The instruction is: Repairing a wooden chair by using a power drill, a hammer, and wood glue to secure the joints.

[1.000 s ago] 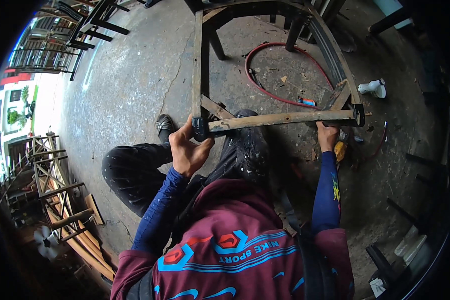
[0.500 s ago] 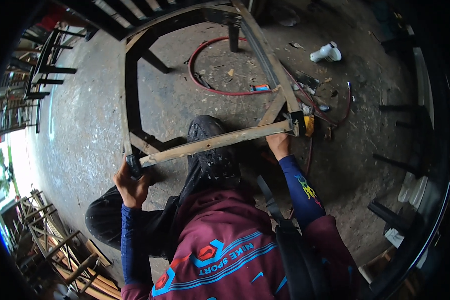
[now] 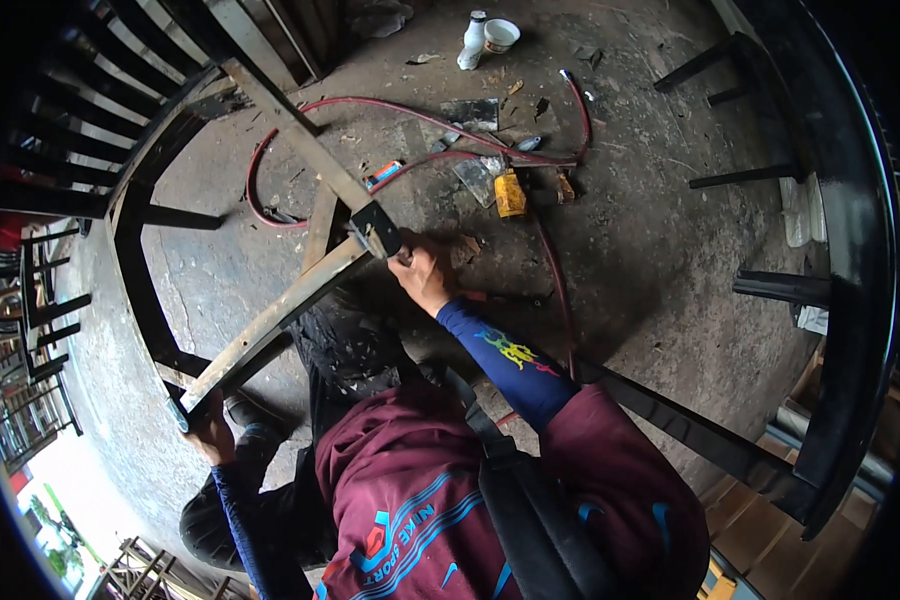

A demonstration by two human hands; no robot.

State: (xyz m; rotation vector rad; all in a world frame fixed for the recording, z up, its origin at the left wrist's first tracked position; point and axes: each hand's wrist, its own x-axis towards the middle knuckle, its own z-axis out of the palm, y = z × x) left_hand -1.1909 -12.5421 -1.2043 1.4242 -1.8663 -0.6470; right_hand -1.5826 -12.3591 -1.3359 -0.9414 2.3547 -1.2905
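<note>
An upturned wooden chair stands in front of me, its seat frame bare of any panel. Its front rail is pale raw wood, while the side rails, legs and slatted back are dark. My left hand is closed around the near left corner, where a leg end shows; part of the fingers is hidden beneath. At the other end of the rail, my right hand grips the black leg end at the corner. The rail slants up to the right between both hands, above my bent knee.
A red hose winds over the stained floor near a yellow object and scraps. Farther off stand a white bottle and a white bowl. Black furniture lines the right side; more frames stand at left.
The chair has swung to the left and turned, its right corner lifting toward me, with both hands still on its corners. My view has shifted to the right.
</note>
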